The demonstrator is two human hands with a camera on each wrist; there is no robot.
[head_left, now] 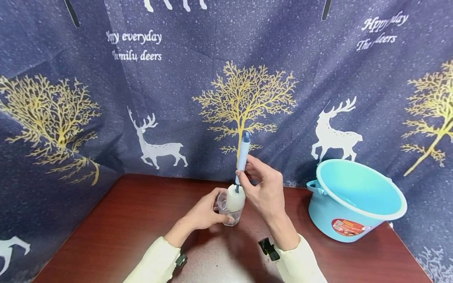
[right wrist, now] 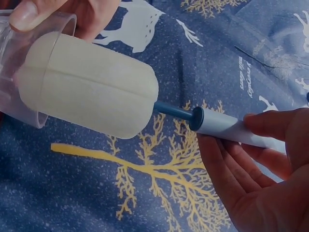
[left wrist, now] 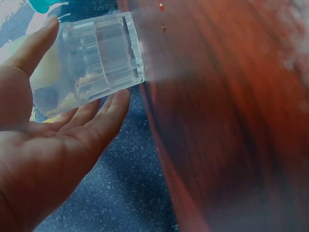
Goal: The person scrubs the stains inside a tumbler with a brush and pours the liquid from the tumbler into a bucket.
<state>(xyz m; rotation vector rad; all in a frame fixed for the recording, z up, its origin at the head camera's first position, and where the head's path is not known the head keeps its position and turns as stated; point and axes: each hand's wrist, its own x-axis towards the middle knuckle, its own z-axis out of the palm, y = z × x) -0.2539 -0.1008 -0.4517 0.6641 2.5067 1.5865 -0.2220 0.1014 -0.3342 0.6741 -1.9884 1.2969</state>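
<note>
My left hand grips a clear plastic-looking cup, its thumb on one side and its fingers along the other. In my right hand is a sponge cup brush, pinched by its pale blue handle between thumb and fingers. The brush's white sponge head sits partly inside the cup's mouth, with its outer half showing beyond the rim. A dark blue stem joins sponge and handle. The head view has the handle upright and slightly tilted above the cup.
A light blue bucket with a red label stands at the right on the reddish-brown table. Behind the table hangs a dark blue cloth printed with deer and gold trees. Small drops lie on the tabletop.
</note>
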